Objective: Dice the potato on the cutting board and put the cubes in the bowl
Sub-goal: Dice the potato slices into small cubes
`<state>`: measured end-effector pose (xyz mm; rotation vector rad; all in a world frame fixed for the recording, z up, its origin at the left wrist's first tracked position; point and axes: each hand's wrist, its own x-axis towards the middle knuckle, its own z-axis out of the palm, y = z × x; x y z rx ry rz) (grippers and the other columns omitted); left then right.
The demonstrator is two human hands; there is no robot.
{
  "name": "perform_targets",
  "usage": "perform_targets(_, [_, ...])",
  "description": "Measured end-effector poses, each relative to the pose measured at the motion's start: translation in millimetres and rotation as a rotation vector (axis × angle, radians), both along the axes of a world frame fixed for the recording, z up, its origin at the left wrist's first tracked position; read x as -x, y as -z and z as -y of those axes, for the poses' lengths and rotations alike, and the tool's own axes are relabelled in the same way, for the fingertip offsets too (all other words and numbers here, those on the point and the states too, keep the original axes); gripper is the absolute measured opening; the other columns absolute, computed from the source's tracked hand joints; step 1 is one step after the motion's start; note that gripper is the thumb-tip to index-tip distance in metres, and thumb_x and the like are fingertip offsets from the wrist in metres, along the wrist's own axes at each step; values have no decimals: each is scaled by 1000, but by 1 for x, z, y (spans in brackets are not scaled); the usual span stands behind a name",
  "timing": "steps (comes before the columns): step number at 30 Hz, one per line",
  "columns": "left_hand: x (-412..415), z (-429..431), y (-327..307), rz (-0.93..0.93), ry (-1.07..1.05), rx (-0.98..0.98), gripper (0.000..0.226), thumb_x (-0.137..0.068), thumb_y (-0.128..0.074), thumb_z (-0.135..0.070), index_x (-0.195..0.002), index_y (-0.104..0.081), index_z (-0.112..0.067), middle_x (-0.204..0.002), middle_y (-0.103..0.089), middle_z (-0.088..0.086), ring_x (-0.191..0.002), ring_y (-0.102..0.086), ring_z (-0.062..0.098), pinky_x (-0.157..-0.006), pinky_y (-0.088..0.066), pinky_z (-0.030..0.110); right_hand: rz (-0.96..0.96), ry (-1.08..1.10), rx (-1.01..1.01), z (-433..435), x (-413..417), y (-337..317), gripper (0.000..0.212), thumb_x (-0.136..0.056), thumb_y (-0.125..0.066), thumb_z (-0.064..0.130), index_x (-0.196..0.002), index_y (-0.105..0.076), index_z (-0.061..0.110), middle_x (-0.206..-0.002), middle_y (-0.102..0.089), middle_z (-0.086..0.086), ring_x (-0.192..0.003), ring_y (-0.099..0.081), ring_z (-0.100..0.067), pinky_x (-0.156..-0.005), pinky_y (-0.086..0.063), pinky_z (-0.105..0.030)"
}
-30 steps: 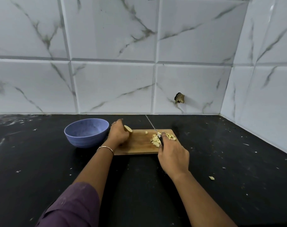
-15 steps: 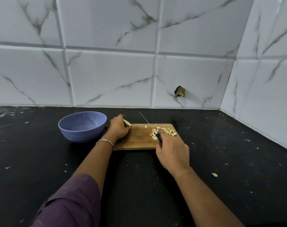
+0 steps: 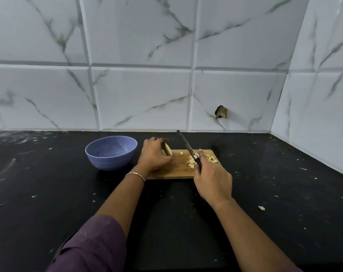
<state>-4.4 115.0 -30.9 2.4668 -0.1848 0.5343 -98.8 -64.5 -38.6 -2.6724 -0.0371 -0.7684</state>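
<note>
Head camera, kitchen counter: a person's left hand [image 3: 157, 154] curls round an uncut potato piece [image 3: 167, 149], the fingertips wrapped over its far side and the pale cut face showing just to the right of the knuckles. From this angle it is hard to say whether the piece rests on the cutting board [image 3: 176, 169] or is lifted just clear of it.

The right hand [image 3: 211, 179] grips the dark handle of a knife [image 3: 186, 146], fingers closed tight about it. The blade slants up and away from the fingers toward the tiled wall. A heap of cubes [image 3: 210, 158] lies on the board just beyond and to the right of those fingers, and a lone cube [image 3: 181, 153] sits between the two hands. The blue bowl [image 3: 110, 161] stands just left of the left hand (no cubes can be seen in it).

The potato piece looks firm, light and likely wet on its cut face, so it may slip. A steady hold would put the flat face down with curled fingertips on top, well back from the blade. The cubes are small and loose, and better scooped together than pinched one by one. A stray piece [image 3: 261, 208] lies on the black counter [image 3: 49, 193], well to the right of the right wrist.
</note>
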Motion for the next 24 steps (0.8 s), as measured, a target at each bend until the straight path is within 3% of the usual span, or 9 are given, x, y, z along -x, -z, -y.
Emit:
perform_targets(5, [17, -1, -1, -111, 67, 152, 45, -71, -84, -16, -114, -69, -20, -111, -68, -2, -101, -63, 16, -89, -49, 22, 16, -9, -4, 0, 2, 0, 47, -104, -43, 35, -150, -40, 28, -85, -62, 9, -75, -53, -9, -75, -44, -25])
perform_targets(8, [26, 0, 2, -138, 63, 196, 35, -72, -87, -23, -104, -72, -21, -100, -70, -1, -85, -61, 12, -77, -48, 18, 16, -6, -11, 1, 4, 0, 46, -104, -43, 35, -149, -42, 28, -91, -65, 9, -75, -47, -7, -74, -43, -25])
perform_targets(11, [34, 5, 7, -143, 43, 128, 36, -74, -85, -31, -105, -71, -20, -96, -65, -2, -84, -57, 9, -66, -42, 11, 1, -26, -5, 1, 8, -2, 46, -104, -44, 36, -149, -42, 32, -86, -59, 9, -74, -44, -7, -69, -41, -23])
perform_targets(16, [38, 13, 20, -135, -24, 127, 31, -75, -83, -38, -98, -69, -24, -80, -59, -16, -85, -55, 4, -76, -43, 20, -2, -65, 22, 2, 10, -2, 44, -103, -46, 38, -147, -44, 40, -87, -61, 9, -73, -45, -7, -66, -46, -22])
perform_targets(24, [36, 5, 25, -162, -39, 138, 56, -77, -76, -50, -123, -66, -22, -116, -69, -6, -111, -63, 14, -101, -48, 38, -19, -144, -3, 1, 9, 3, 44, -103, -49, 35, -146, -43, 41, -80, -55, 12, -72, -50, -4, -66, -48, -21])
